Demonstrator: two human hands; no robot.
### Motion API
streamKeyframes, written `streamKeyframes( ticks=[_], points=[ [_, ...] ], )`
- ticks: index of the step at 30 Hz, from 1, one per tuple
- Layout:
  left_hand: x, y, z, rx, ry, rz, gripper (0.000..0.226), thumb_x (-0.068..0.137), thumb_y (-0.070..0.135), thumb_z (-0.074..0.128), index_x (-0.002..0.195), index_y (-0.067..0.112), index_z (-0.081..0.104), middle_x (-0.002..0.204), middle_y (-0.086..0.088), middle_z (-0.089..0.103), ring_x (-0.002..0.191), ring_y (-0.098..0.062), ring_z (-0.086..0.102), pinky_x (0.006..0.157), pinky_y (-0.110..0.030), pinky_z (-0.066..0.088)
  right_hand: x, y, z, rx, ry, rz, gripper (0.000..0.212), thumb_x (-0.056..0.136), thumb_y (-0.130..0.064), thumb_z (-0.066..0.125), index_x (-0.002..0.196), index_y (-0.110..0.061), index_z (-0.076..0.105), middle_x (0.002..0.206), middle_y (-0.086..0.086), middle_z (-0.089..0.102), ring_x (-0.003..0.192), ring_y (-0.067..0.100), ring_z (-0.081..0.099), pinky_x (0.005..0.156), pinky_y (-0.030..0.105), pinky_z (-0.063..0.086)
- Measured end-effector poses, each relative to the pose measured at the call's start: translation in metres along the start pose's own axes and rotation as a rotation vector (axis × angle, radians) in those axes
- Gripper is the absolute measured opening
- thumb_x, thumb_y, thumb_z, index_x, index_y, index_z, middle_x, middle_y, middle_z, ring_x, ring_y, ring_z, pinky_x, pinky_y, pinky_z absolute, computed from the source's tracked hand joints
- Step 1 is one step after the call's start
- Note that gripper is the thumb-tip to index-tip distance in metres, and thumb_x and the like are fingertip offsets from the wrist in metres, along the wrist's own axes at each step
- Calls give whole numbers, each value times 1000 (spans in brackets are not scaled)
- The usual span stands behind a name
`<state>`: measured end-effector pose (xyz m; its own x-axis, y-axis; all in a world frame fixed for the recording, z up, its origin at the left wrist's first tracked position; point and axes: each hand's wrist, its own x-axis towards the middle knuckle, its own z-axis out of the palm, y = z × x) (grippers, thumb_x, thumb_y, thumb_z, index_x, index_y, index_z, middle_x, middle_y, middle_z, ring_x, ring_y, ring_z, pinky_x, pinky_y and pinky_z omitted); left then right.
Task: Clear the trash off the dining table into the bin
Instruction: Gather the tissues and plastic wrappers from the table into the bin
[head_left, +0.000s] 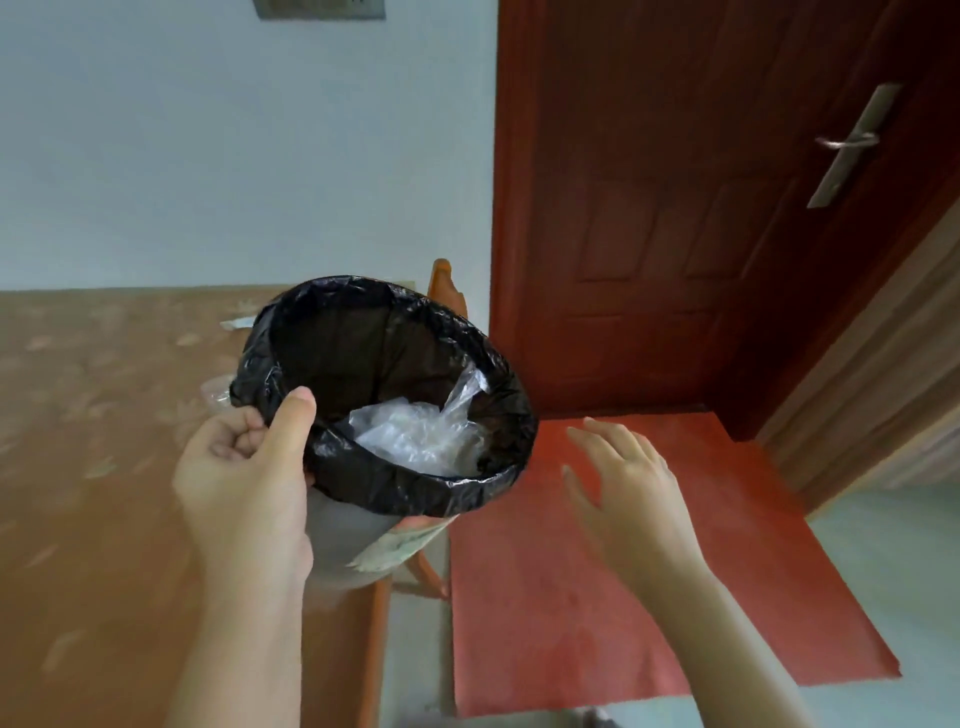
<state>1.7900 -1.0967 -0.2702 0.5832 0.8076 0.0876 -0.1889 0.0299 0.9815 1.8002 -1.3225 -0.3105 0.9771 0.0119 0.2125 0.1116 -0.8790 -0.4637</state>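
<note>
My left hand (249, 478) grips the rim of a grey bin (343, 540) lined with a black bag (415, 483), holding it up beside the dining table's right edge, mouth tilted toward me. Crumpled clear plastic (415, 436) lies inside the bin. My right hand (623, 483) hovers to the right of the bin, fingers spread, holding nothing. The dining table (104, 467) has a brown patterned cloth. A white scrap of paper (236, 323) lies on it behind the bin, and a clear plastic piece (215, 392) peeks out at the bin's left edge.
An orange wooden chair (441, 280) stands behind and below the bin. A dark red door (675, 234) with a metal handle (852, 143) fills the upper right. A red mat (649, 597) covers the floor in front of it.
</note>
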Motion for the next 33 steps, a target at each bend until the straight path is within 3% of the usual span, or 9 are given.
streamKeyframes(
  ticks=[3, 6, 12, 16, 20, 27, 33],
  points=[
    [-9, -1, 31, -21, 156, -22, 35, 68, 27, 73, 59, 24, 39, 49, 15, 37, 46, -1, 38, 51, -17, 36, 44, 24, -8, 1, -79, -148, 37, 84, -22, 58, 120, -14, 56, 129, 6, 55, 121, 26, 47, 103, 43, 35],
    [-19, 3, 60, -10, 253, 1, 34, 64, 31, 72, 58, 25, 38, 62, 3, 38, 64, -17, 42, 62, -35, 39, 85, 44, -20, 30, -90, -260, 35, 81, -19, 61, 115, -12, 59, 124, 8, 59, 116, 27, 51, 99, 43, 39],
    [-31, 7, 86, 37, 408, 33, 30, 60, 40, 70, 59, 25, 45, 65, -2, 42, 65, -20, 45, 48, -19, 46, 149, 52, -16, 100, -176, -468, 33, 81, -17, 61, 113, -10, 59, 120, 12, 60, 112, 30, 53, 95, 46, 44],
    [-23, 9, 91, 69, 497, 49, 28, 62, 39, 71, 64, 24, 47, 71, -9, 45, 60, -18, 45, 50, -23, 43, 178, 38, 0, 157, -207, -612, 32, 80, -16, 62, 112, -10, 60, 116, 12, 62, 109, 31, 56, 93, 45, 44],
    [5, 0, 106, 113, 575, 109, 27, 71, 32, 70, 65, 22, 46, 66, -3, 45, 49, -9, 43, 40, -15, 39, 216, 23, 20, 164, -225, -700, 34, 81, -16, 61, 114, -8, 59, 119, 13, 61, 113, 30, 54, 97, 43, 41],
    [92, -19, 132, 77, 672, 168, 27, 71, 32, 69, 65, 22, 44, 67, -6, 45, 62, -19, 44, 56, -30, 40, 311, -20, 71, 124, -249, -794, 32, 84, -18, 56, 116, -10, 58, 122, 10, 59, 117, 26, 51, 99, 40, 40],
    [155, -35, 143, 111, 736, 168, 32, 76, 29, 69, 63, 21, 40, 58, 1, 39, 52, -9, 39, 50, -21, 37, 380, -69, 115, 138, -319, -859, 36, 85, -21, 55, 120, -12, 55, 127, 8, 56, 120, 24, 47, 100, 39, 39]
  ],
)
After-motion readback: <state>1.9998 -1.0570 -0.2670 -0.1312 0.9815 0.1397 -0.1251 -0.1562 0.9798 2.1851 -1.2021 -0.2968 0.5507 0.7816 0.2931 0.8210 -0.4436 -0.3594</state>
